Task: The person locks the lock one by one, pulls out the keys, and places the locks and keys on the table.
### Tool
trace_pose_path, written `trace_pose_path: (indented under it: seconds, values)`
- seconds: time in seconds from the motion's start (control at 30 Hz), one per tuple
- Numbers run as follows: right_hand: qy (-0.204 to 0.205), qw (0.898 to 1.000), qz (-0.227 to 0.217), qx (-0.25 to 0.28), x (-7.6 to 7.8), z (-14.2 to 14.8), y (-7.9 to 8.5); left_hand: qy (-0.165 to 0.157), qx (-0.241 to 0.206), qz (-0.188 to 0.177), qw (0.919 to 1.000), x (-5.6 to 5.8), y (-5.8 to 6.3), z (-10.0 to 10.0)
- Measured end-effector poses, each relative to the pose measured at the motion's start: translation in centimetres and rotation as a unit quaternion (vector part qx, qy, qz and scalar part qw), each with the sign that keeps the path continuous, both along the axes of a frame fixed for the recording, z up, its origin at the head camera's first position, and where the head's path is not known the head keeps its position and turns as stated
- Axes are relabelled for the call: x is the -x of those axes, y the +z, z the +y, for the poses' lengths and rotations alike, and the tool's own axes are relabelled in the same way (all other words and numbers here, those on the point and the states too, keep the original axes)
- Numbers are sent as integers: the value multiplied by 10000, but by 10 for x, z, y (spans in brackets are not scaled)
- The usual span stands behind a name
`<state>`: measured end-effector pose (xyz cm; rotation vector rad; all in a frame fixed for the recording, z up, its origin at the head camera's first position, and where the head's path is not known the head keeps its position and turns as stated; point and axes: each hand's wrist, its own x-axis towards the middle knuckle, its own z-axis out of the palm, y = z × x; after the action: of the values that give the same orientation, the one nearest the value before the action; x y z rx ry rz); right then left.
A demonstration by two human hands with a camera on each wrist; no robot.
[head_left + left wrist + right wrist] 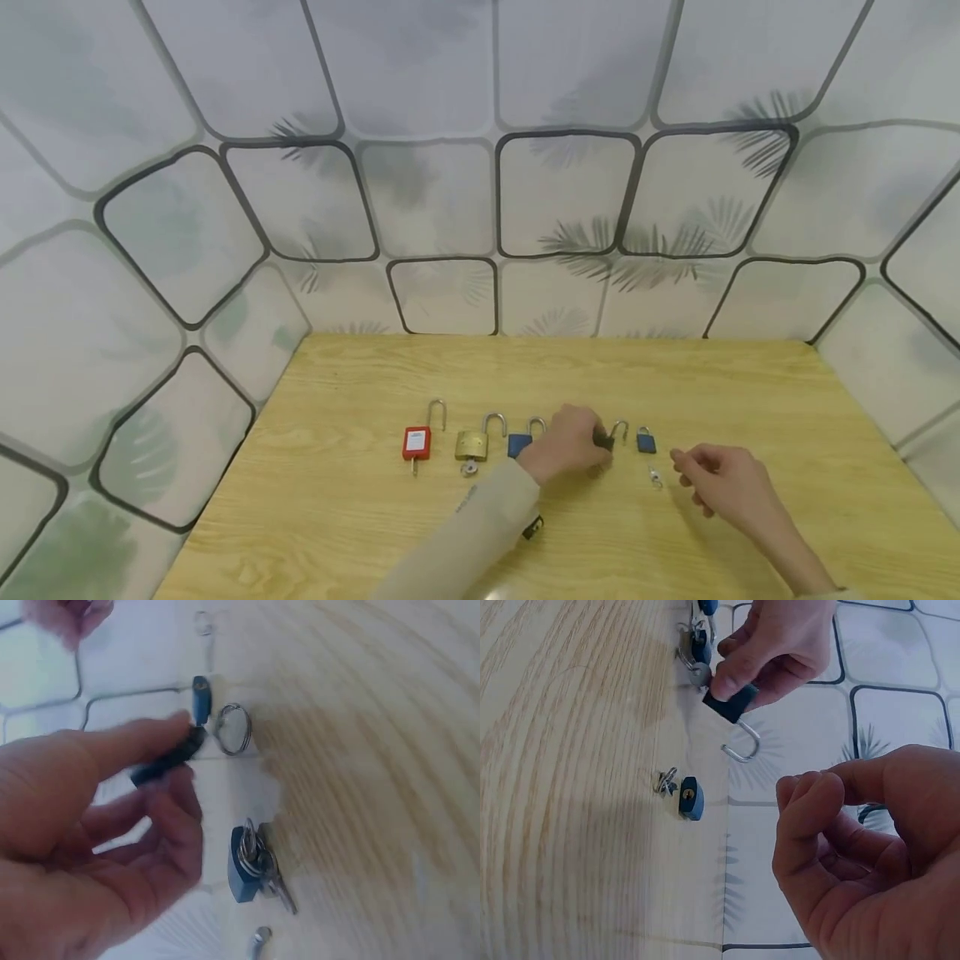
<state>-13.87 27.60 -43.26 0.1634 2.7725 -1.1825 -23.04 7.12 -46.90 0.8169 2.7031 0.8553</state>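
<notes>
My left hand pinches a small dark padlock between thumb and fingers. Its shackle is swung out of the body, and a key on a ring sticks out at the other end. To its right, a small blue padlock with its shackle down rests on the table, with small keys just in front. My right hand hovers right of these, fingers loosely curled, with nothing visible in them. Left of my left hand lies a larger blue padlock, partly covered, its shackle raised.
Farther left on the wooden table lie a brass padlock and a red padlock, both with raised shackles and keys inserted. A small black object shows beside my left sleeve. Patterned fabric walls enclose the back and sides.
</notes>
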Motion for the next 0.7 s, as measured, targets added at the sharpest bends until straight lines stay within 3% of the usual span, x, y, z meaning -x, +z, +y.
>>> trace_pose_path:
  seconds: [0.13, 0.27, 0.37, 0.5, 0.7]
  values:
    - [-153, 9997, 111, 164, 0, -3, 5, 316, -926, -448, 9942, 4, 6, -10]
    - [-344, 9967, 402, 620, -3, -9, 11, 593, -1835, -867, 9774, 1, 15, -22]
    - [-367, 9902, 816, 1070, -6, -17, 16, 585, -2288, -971, 9668, -5, 24, -32]
    - [-209, 9745, 1285, 1830, -11, -27, 26, 464, -2580, -883, 9610, -14, 37, -44]
    - [155, 9307, 2019, 3045, -19, -45, 41, 92, -2781, -694, 9580, -26, 54, -56]
